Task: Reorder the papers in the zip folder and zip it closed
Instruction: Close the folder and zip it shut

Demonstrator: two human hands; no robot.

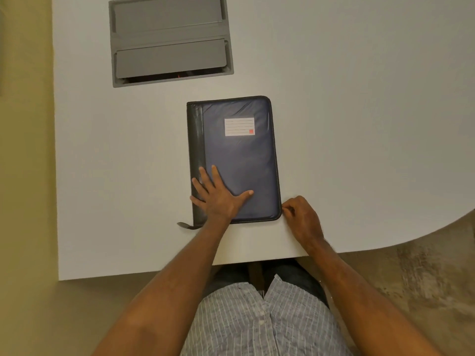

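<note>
**Inspector:** White table (359, 124) with a rounded right edge forms the work surface; mottled floor shows past that edge. State the position of the zip folder.

**Assistant:** Zip folder (239, 155) lies flat and closed on the table, near its front edge, black spine to the left, blue cover facing up. A white lined label (239, 126) sits on the upper part of the cover. A small black tab (185, 225) sticks out just beside the folder's front left corner.

**Inspector:** Left hand?

**Assistant:** Left hand (218, 194) rests palm down on the folder's front left area, fingers straight and spread, thumb reaching toward the folder's middle. It presses on the cover and grasps nothing.

**Inspector:** Right hand?

**Assistant:** Right hand (302, 217) is off the folder, touching its front right corner. Fingers are curled, with thumb and forefinger drawn together at the zip edge. They appear to pinch something small there; the item itself is too small to make out.

**Inspector:** Anything else relative to the folder?

**Assistant:** A grey recessed panel (169, 39) with two flaps is set into the table well beyond the folder's far left corner. A striped shirt (257, 317) shows below the table's front edge, on the near side of the folder.
</note>
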